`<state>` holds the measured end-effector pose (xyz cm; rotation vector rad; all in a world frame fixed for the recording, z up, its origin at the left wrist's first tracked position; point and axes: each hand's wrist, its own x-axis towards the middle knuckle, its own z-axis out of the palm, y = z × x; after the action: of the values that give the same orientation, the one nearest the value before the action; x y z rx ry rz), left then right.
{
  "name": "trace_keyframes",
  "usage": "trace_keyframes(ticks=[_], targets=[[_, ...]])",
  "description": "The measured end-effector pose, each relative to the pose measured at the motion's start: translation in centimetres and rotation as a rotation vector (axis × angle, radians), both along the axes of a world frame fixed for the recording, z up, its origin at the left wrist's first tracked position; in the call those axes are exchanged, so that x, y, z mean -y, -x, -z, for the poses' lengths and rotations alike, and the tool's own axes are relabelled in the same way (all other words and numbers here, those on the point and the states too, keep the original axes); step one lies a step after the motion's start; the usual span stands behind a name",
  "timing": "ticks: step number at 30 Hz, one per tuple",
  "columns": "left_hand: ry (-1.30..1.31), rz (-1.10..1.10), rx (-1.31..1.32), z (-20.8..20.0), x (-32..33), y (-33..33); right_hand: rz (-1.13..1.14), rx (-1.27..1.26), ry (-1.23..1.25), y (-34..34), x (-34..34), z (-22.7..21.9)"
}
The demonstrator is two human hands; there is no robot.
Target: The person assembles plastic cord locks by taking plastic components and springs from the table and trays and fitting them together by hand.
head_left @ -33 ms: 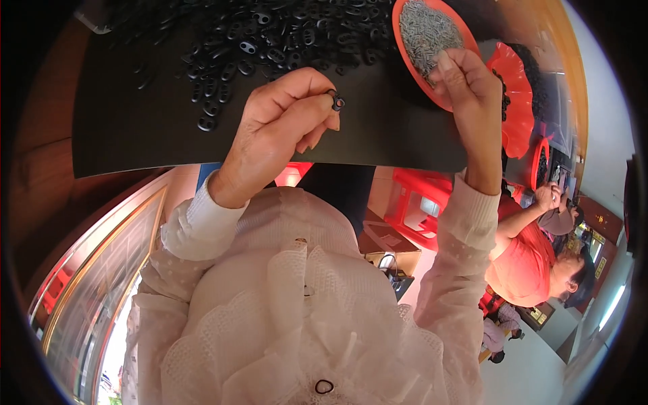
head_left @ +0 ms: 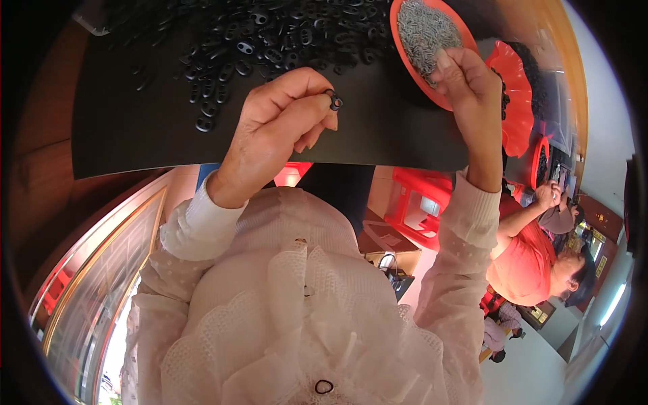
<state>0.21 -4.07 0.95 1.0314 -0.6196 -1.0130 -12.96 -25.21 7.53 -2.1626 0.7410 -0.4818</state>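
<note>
Between the thumb and forefinger of my left hand (head_left: pixel 280 118) is a small black plastic two-hole piece (head_left: pixel 335 101), held above the dark table. My right hand (head_left: pixel 466 84) is at the near right rim of an orange-red bowl (head_left: pixel 399 42) filled with small grey metal springs (head_left: pixel 425 30). Its thumb and fingers are pinched together over the springs; whatever they hold is too small or hidden to tell. Beyond my left hand, many loose black oval pieces with two holes (head_left: pixel 244 48) are heaped and scattered on the dark tabletop (head_left: pixel 148 128).
A red wavy-edged dish (head_left: pixel 518 101) stands right of the bowl, with dark parts beside it. Farther right, a person in a red shirt (head_left: pixel 523 266) works near another red bowl (head_left: pixel 540 162). A red plastic stool (head_left: pixel 408 202) is below the table's near edge.
</note>
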Motion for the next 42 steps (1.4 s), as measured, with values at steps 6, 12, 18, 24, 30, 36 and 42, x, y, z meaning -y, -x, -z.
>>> trace_keyframes(ticks=[6, 12, 18, 24, 30, 36, 42], targets=[[-0.003, -0.063, -0.051, 0.1, 0.1, 0.3, 0.028, -0.163, 0.573, -0.2, 3.4, 1.0], [-0.047, -0.074, -0.045, 0.0, -0.1, 0.5, -0.080, -0.134, 0.430, 0.1, 5.1, 1.5], [-0.044, -0.073, -0.006, 0.1, -0.4, 0.6, -0.145, -0.086, 0.258, 0.5, 5.1, 1.6], [-0.008, -0.064, -0.007, 0.1, -0.6, 0.5, -0.215, -0.148, 0.527, 0.5, 5.3, 2.6], [-0.007, -0.062, 0.005, 0.0, -1.0, 0.5, -0.182, -0.219, 0.626, 0.2, 4.6, 2.4], [-0.016, -0.065, 0.012, 0.3, -0.9, 0.5, -0.191, -0.221, 0.605, 0.3, 4.9, 2.1], [-0.002, -0.069, 0.006, 0.1, -0.6, 0.6, -0.213, -0.195, 0.593, 0.5, 5.0, 2.3]])
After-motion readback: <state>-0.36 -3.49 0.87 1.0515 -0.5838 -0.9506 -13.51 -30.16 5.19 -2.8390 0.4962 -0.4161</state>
